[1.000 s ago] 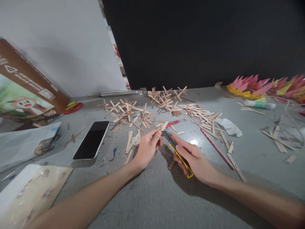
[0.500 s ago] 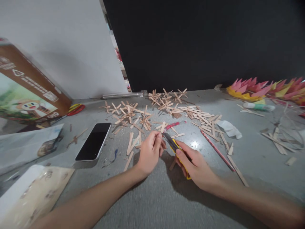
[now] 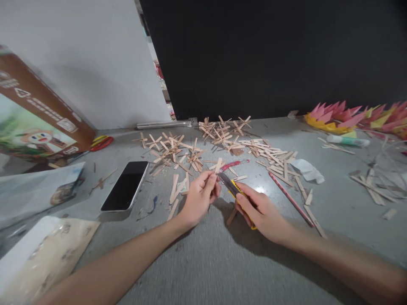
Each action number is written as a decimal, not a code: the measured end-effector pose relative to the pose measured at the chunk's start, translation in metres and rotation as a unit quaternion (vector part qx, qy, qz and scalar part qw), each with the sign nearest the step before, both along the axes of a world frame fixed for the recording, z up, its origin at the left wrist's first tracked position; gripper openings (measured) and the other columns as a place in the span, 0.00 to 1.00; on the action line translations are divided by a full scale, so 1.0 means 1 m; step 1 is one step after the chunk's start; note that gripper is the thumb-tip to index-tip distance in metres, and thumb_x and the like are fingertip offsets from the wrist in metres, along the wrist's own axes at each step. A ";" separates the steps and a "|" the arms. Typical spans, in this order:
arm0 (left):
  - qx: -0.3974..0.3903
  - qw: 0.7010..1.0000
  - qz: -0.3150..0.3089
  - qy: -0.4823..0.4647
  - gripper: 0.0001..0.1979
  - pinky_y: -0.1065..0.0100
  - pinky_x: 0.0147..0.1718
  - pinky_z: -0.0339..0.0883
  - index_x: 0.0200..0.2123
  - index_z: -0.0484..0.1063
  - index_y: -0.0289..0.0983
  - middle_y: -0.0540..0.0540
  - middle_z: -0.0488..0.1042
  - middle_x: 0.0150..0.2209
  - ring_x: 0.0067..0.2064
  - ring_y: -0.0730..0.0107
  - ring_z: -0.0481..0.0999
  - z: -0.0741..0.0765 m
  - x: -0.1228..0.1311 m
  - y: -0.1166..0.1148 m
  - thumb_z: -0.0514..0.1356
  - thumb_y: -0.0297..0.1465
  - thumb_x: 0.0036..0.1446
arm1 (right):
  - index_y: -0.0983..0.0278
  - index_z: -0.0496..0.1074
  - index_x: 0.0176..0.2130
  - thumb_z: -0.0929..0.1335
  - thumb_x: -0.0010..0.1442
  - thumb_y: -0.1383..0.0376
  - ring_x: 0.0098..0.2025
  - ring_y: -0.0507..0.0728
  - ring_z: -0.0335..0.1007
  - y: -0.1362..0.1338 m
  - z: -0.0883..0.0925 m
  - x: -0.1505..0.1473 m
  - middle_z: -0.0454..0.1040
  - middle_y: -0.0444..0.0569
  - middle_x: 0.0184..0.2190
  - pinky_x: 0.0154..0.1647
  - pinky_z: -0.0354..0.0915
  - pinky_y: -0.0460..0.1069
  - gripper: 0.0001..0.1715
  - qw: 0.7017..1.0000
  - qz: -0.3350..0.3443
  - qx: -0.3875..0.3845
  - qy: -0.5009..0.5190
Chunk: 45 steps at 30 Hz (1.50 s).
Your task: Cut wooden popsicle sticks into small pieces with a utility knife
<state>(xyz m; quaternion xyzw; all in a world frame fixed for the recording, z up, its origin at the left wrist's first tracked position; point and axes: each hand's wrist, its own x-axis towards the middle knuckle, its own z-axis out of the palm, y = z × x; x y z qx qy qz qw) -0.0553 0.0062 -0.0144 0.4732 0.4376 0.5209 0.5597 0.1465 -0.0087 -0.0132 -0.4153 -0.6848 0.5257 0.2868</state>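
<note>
Between thumb and fingers my left hand (image 3: 201, 195) pinches a small wooden craft stick (image 3: 218, 164), its end pointing up and away. My right hand (image 3: 261, 212) is wrapped round a yellow and black utility knife (image 3: 234, 189), whose blade end reaches the stick by my left fingertips. Whether the edge touches the wood I cannot tell. Just beyond the hands lies a red tool or strip (image 3: 233, 164). Loose craft sticks (image 3: 175, 189) lie left of my left hand, and another stick (image 3: 232, 216) is below the knife.
Piled crossed sticks (image 3: 170, 148) and flat sticks (image 3: 270, 153) spread across the back. A phone (image 3: 125, 186), scissors (image 3: 102, 142) and a printed box (image 3: 41, 114) stand left. On the right are a striped pencil (image 3: 291, 199), tissue (image 3: 308, 170), glue stick (image 3: 348, 140) and pink-yellow paper crowns (image 3: 333, 118).
My left hand and the stick have shifted slightly up. The knife has tilted a little and sits slightly further right. Both hands keep their hold.
</note>
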 end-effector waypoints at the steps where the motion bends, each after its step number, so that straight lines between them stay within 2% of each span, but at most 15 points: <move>1: -0.001 1.000 0.001 0.001 0.17 0.76 0.18 0.51 0.38 0.68 0.37 0.55 0.67 0.22 0.19 0.80 0.58 0.000 0.000 0.000 0.59 0.45 0.70 | 0.60 0.68 0.50 0.59 0.78 0.53 0.20 0.49 0.58 0.001 0.000 0.000 0.64 0.36 0.23 0.21 0.56 0.45 0.17 1.000 0.000 0.012 -0.007; 6: -0.013 1.000 -0.001 0.003 0.17 0.76 0.17 0.50 0.38 0.68 0.38 0.55 0.67 0.22 0.18 0.80 0.58 0.000 -0.001 0.000 0.59 0.46 0.69 | 0.62 0.71 0.53 0.60 0.78 0.56 0.22 0.51 0.58 0.005 0.000 0.002 0.65 0.38 0.23 0.25 0.58 0.46 0.17 0.995 -0.008 0.085 -0.054; 12: -0.018 1.000 0.001 0.017 0.18 0.76 0.18 0.50 0.36 0.68 0.38 0.55 0.67 0.22 0.19 0.79 0.58 0.001 -0.001 0.001 0.59 0.47 0.69 | 0.63 0.72 0.62 0.60 0.76 0.59 0.32 0.55 0.73 0.011 0.001 0.003 0.79 0.48 0.34 0.36 0.68 0.49 0.22 0.977 -0.019 0.184 -0.101; 17: -0.022 1.000 0.002 0.021 0.18 0.75 0.18 0.49 0.35 0.67 0.38 0.56 0.66 0.21 0.18 0.79 0.57 0.002 -0.001 0.001 0.59 0.47 0.69 | 0.63 0.71 0.64 0.60 0.76 0.59 0.39 0.58 0.80 0.015 -0.002 0.006 0.83 0.54 0.42 0.42 0.71 0.51 0.24 0.968 -0.012 0.217 -0.125; 22: -0.026 0.999 -0.014 0.033 0.18 0.75 0.18 0.49 0.36 0.68 0.38 0.55 0.67 0.21 0.18 0.79 0.58 0.003 0.000 -0.001 0.58 0.47 0.70 | 0.62 0.68 0.66 0.60 0.77 0.60 0.40 0.59 0.81 0.014 -0.004 0.008 0.83 0.55 0.45 0.41 0.71 0.51 0.24 0.960 -0.001 0.245 -0.136; 26: -0.008 0.999 0.020 0.035 0.19 0.75 0.19 0.52 0.40 0.70 0.37 0.54 0.69 0.24 0.19 0.79 0.60 -0.001 -0.001 0.000 0.57 0.48 0.71 | 0.63 0.66 0.65 0.59 0.78 0.57 0.29 0.57 0.74 0.013 0.002 0.009 0.79 0.49 0.34 0.32 0.67 0.50 0.23 0.961 -0.098 0.224 -0.127; 28: -0.005 0.999 0.027 0.044 0.19 0.75 0.20 0.53 0.41 0.69 0.38 0.55 0.68 0.25 0.20 0.78 0.60 -0.004 -0.001 0.000 0.56 0.49 0.71 | 0.64 0.65 0.63 0.58 0.78 0.56 0.28 0.57 0.72 0.013 0.003 0.009 0.77 0.47 0.31 0.30 0.66 0.50 0.23 0.961 -0.126 0.214 -0.118; 30: 0.005 0.998 0.027 0.064 0.18 0.74 0.21 0.56 0.40 0.67 0.39 0.55 0.66 0.25 0.21 0.78 0.62 -0.005 0.001 -0.002 0.55 0.48 0.72 | 0.63 0.65 0.62 0.59 0.78 0.56 0.32 0.58 0.75 0.014 0.003 0.008 0.79 0.50 0.36 0.33 0.69 0.51 0.21 0.960 -0.128 0.227 -0.105; 33: 0.030 0.996 0.010 0.089 0.16 0.73 0.24 0.61 0.40 0.65 0.39 0.54 0.68 0.27 0.23 0.76 0.65 -0.004 0.006 -0.009 0.53 0.45 0.73 | 0.60 0.69 0.58 0.64 0.75 0.57 0.43 0.60 0.78 0.017 0.000 0.006 0.79 0.54 0.45 0.44 0.71 0.53 0.16 0.950 -0.101 0.283 -0.087; 35: 0.038 0.994 -0.017 0.098 0.12 0.72 0.25 0.62 0.42 0.65 0.40 0.53 0.71 0.29 0.24 0.76 0.67 -0.003 0.009 -0.015 0.53 0.42 0.73 | 0.59 0.72 0.55 0.67 0.74 0.61 0.45 0.60 0.77 0.018 -0.002 0.005 0.79 0.52 0.45 0.46 0.71 0.54 0.13 0.940 -0.077 0.324 -0.077; 37: 0.040 0.992 -0.038 0.117 0.08 0.72 0.26 0.63 0.43 0.66 0.40 0.53 0.72 0.28 0.24 0.74 0.70 -0.003 0.012 -0.020 0.54 0.38 0.72 | 0.57 0.74 0.57 0.67 0.72 0.65 0.43 0.60 0.76 0.018 -0.004 0.006 0.79 0.51 0.42 0.45 0.70 0.54 0.16 0.923 -0.058 0.373 -0.073; 39: 0.040 0.990 -0.047 0.131 0.04 0.71 0.27 0.64 0.44 0.67 0.40 0.53 0.73 0.27 0.25 0.72 0.72 -0.004 0.013 -0.025 0.57 0.33 0.69 | 0.55 0.73 0.62 0.65 0.71 0.69 0.41 0.60 0.74 0.019 -0.006 0.009 0.79 0.50 0.39 0.43 0.69 0.55 0.24 0.901 -0.043 0.426 -0.071; 41: 0.040 0.990 -0.050 0.125 0.06 0.71 0.27 0.66 0.44 0.68 0.40 0.52 0.76 0.29 0.27 0.71 0.74 -0.006 0.014 -0.029 0.60 0.30 0.65 | 0.54 0.71 0.66 0.64 0.69 0.72 0.37 0.60 0.72 0.019 -0.008 0.011 0.77 0.48 0.35 0.40 0.66 0.56 0.30 0.879 -0.034 0.471 -0.067; 45: 0.056 0.991 -0.046 0.111 0.06 0.69 0.33 0.71 0.43 0.69 0.40 0.46 0.80 0.38 0.34 0.69 0.78 -0.007 0.015 -0.033 0.63 0.32 0.65 | 0.53 0.69 0.69 0.63 0.66 0.76 0.33 0.59 0.71 0.018 -0.013 0.015 0.78 0.47 0.34 0.37 0.63 0.56 0.38 0.862 -0.021 0.502 -0.066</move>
